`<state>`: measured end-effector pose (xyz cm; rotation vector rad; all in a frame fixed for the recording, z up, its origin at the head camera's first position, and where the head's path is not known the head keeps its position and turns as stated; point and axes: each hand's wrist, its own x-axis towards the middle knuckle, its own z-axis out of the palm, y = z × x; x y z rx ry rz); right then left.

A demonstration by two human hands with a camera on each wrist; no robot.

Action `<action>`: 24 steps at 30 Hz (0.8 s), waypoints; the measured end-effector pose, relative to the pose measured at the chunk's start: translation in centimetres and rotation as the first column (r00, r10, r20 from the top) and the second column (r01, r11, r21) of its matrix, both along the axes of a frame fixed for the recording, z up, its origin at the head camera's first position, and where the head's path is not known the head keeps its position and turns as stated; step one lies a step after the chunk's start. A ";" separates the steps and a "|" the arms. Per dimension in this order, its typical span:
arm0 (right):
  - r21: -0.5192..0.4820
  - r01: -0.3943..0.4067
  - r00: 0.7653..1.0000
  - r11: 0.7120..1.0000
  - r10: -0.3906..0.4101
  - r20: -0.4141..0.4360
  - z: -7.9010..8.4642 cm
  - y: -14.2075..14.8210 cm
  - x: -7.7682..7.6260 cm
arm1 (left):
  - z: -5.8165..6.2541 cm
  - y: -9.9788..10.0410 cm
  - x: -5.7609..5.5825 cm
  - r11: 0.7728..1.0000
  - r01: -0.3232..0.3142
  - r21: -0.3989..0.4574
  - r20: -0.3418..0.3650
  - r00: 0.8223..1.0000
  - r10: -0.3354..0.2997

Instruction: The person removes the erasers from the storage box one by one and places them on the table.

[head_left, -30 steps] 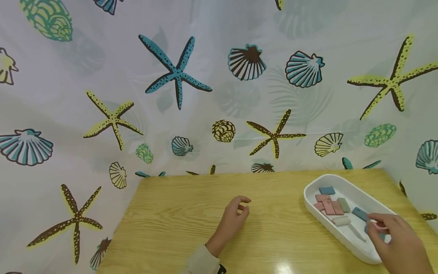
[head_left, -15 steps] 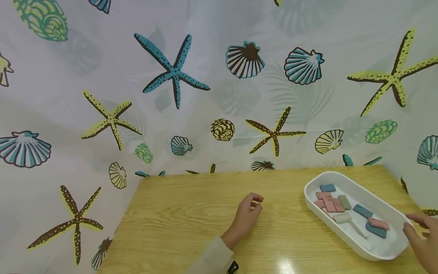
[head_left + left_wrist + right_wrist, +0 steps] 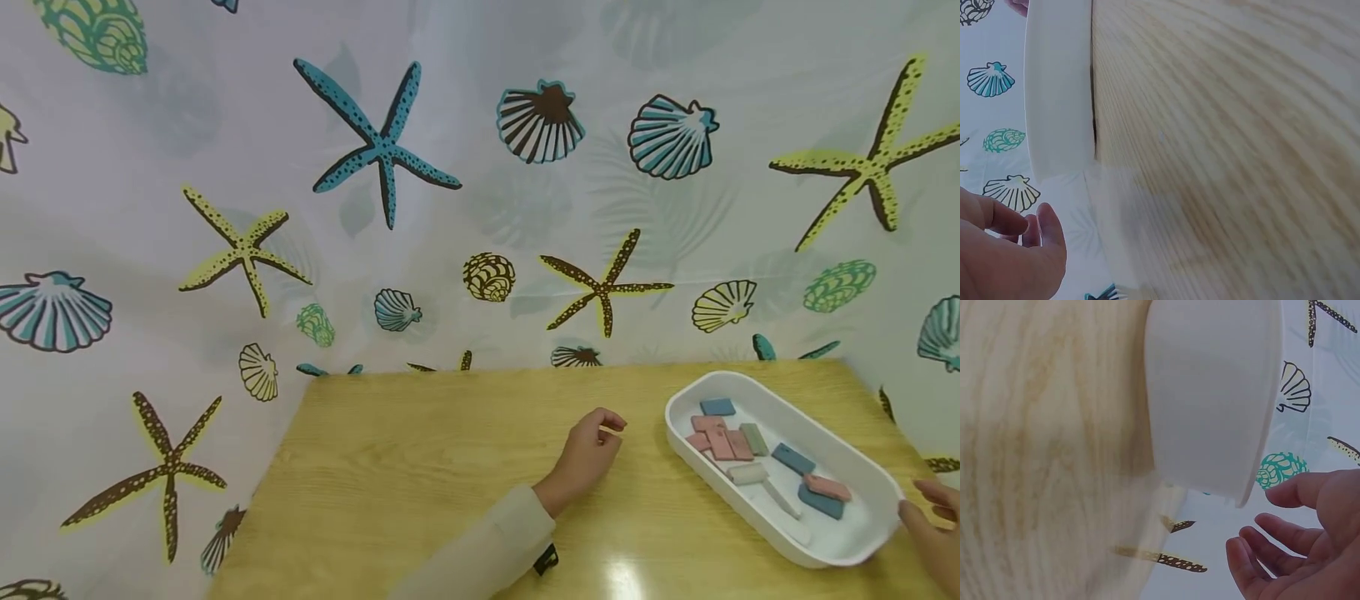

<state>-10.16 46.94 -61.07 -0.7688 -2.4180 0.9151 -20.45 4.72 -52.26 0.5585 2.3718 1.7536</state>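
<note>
i log one tray (image 3: 864, 518), walled so small blocks (image 3: 720, 444) stay together. left hand (image 3: 585, 460): empty, loosely curled; right hand (image 3: 941, 542): empty, parted.

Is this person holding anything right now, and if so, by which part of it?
Nothing is held: the left hand is empty, and so is the right hand, beside the white tray.

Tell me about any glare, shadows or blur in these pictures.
Head view: a glare patch shines on the wooden table, at the bottom; left wrist view: the white tray fades hazily at its lower end; right wrist view: soft shadow beside the tray, and the table's edge blends into the printed cloth.
</note>
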 end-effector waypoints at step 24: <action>-0.365 0.042 0.997 0.930 -0.062 -0.044 0.2 -1.5 0.5 | 0.6 7.3 -2.2 0.986 -0.168 0.001 0.105 0.980 0.167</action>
